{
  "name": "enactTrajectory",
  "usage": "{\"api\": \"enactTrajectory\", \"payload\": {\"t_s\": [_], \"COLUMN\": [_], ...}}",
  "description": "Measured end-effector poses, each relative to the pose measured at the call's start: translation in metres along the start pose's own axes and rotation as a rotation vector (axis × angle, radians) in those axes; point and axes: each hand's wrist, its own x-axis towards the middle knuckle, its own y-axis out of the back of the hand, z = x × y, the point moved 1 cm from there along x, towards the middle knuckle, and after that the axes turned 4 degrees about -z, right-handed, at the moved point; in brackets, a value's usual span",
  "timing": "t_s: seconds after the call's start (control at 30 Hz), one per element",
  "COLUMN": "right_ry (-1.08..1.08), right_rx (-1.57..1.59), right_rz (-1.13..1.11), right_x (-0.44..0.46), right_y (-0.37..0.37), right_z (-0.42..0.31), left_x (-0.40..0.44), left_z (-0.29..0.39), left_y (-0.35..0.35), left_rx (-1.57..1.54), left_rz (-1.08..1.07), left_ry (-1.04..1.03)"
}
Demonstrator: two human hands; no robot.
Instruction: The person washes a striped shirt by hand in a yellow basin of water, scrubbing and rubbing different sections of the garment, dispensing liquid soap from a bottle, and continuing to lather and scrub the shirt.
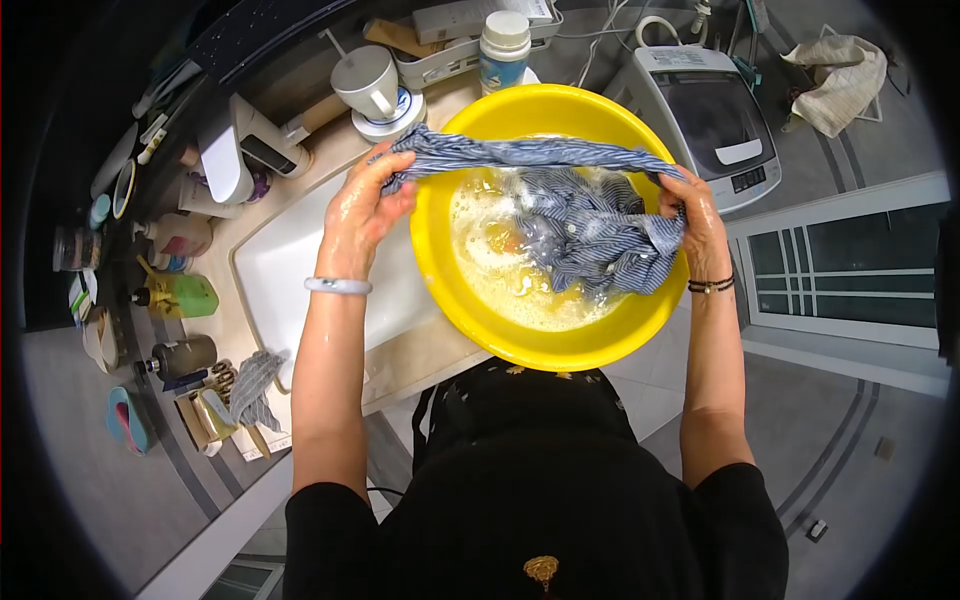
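Note:
A blue-and-white striped garment point(600, 225) lies bunched in soapy water inside a yellow basin point(550, 355). One long strip of it is stretched taut above the basin between my two hands. At the basin's left rim, my left hand point(368, 195) grips one end of the strip between thumb and fingers. My right hand point(695, 215) closes round the other end at the right rim, its fingers partly hidden by the cloth. Both hands are wet, and foam floats on the water.
Left of the basin is a white sink point(290, 270) in a counter, with several bottles along its far side. A white mug point(365, 80) and a white-capped container point(504, 55) stand behind. At the right are a washing machine point(710, 110) and a hanging cloth point(838, 80).

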Motion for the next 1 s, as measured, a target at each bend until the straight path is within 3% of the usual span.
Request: {"api": "enactTrajectory", "payload": {"t_s": [0.07,0.1,0.13,0.27,0.3,0.33,0.4,0.43,0.47,0.57,0.6,0.67,0.73,0.8,0.83,0.87,0.93,1.0], "right_ry": [-0.032,-0.037,-0.035,0.312,0.462,0.36,0.476,0.563,0.647,0.464,0.468,0.187,0.366,0.223,0.501,0.502,0.66,0.658], "right_rx": [-0.295,-0.408,-0.407,-1.231,-1.279,-1.394,-1.464,-1.616,-1.764,-1.675,-1.671,-1.401,-0.958,-0.611,-0.703,-0.716,-0.862,-0.994], "right_rz": [0.203,0.225,0.222,0.29,0.36,0.38,0.233,0.113,-0.015,-0.168,-0.162,0.031,-0.139,-0.29,-0.322,-0.346,-0.27,-0.153], "right_x": [0.01,0.024,0.034,0.087,0.097,0.096,0.087,0.087,0.088,0.093,0.097,0.105,0.087,0.044,0.029,0.014,0.001,0.019], "right_y": [-0.009,0.0,-0.003,-0.037,-0.046,-0.067,-0.097,-0.107,-0.111,-0.097,-0.096,-0.088,-0.098,-0.129,-0.139,-0.15,-0.165,-0.168], "right_z": [-0.001,0.006,0.008,0.043,0.064,0.073,0.095,0.109,0.119,0.11,0.103,0.093,0.096,0.081,0.079,0.077,0.079,0.098], "left_x": [-0.006,-0.004,-0.001,0.02,0.028,0.038,0.063,0.066,0.068,0.07,0.07,0.065,0.059,0.054,0.053,0.048,0.049,0.071], "left_z": [0.006,0.002,-0.004,-0.052,-0.07,-0.09,-0.141,-0.143,-0.144,-0.148,-0.148,-0.143,-0.132,-0.129,-0.129,-0.122,-0.134,-0.172], "left_y": [-0.004,-0.007,-0.012,-0.045,-0.047,-0.044,-0.02,-0.023,-0.021,-0.012,-0.011,-0.016,-0.031,-0.033,-0.028,-0.037,-0.033,0.014], "left_rx": [0.427,0.485,0.486,0.25,0.397,0.541,0.721,0.897,0.9,0.444,0.451,0.209,0.048,-0.125,-0.242,-0.353,-0.333,-0.553], "left_rz": [0.2,0.224,0.225,0.316,0.357,0.399,0.41,0.413,0.417,0.398,0.395,0.391,0.412,0.446,0.311,0.173,0.139,-0.371], "left_ry": [0.046,0.04,0.037,0.002,0.055,0.109,-0.023,-0.15,-0.147,-0.068,-0.071,-0.143,-0.074,0.005,0.058,0.112,0.013,0.11]}}
